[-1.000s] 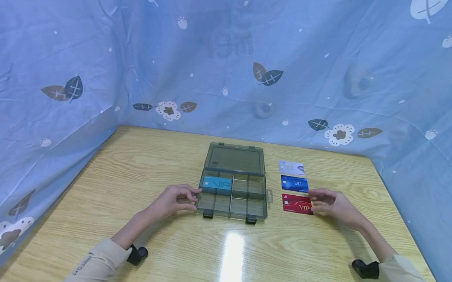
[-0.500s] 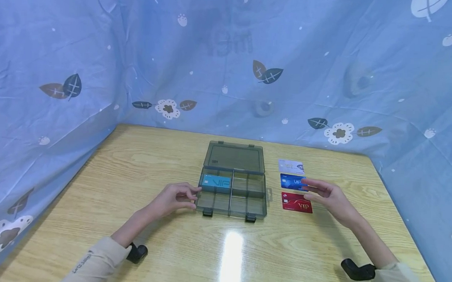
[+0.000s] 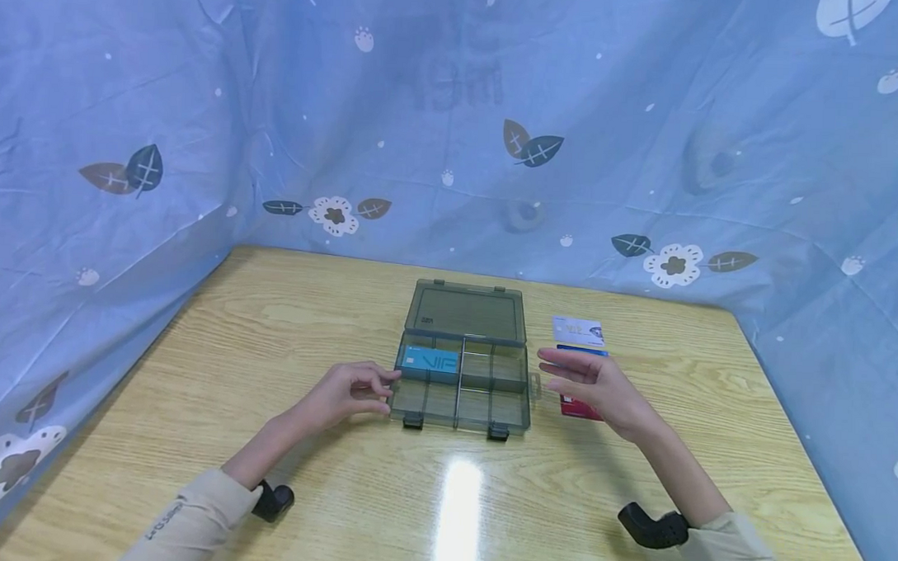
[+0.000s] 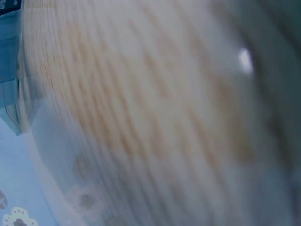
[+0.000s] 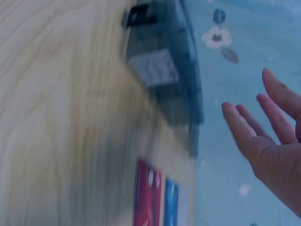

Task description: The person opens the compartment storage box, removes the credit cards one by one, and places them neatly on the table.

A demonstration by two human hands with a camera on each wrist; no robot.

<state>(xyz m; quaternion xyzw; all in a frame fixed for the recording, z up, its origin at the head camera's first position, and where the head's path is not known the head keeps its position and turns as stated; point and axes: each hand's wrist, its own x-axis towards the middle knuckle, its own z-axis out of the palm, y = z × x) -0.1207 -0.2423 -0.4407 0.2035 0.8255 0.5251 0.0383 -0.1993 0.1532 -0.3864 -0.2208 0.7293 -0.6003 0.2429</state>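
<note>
A dark translucent compartment box (image 3: 440,404) lies with its lid opened flat behind it. In its back left part rests a light blue VIP card (image 3: 431,360). My left hand (image 3: 344,395) is at the box's left edge, fingers loosely bent; contact with the edge is hard to make out. My right hand (image 3: 597,393) hovers right of the box with spread fingers, and the right wrist view shows nothing in it. Beneath it, partly covered, lie a red card (image 3: 580,410) and a dark blue card (image 3: 583,349). Behind them is a white card (image 3: 578,330).
The wooden table (image 3: 307,308) carries the box and cards. A blue patterned cloth (image 3: 439,131) rises at the back and both sides. Black wrist devices (image 3: 274,503) sit on both arms. Light glares on the tabletop in front of the box.
My right hand has moved left from the cards' right edge, across the red and dark blue cards, toward the box. The cards stay put. My left hand has hardly moved.
</note>
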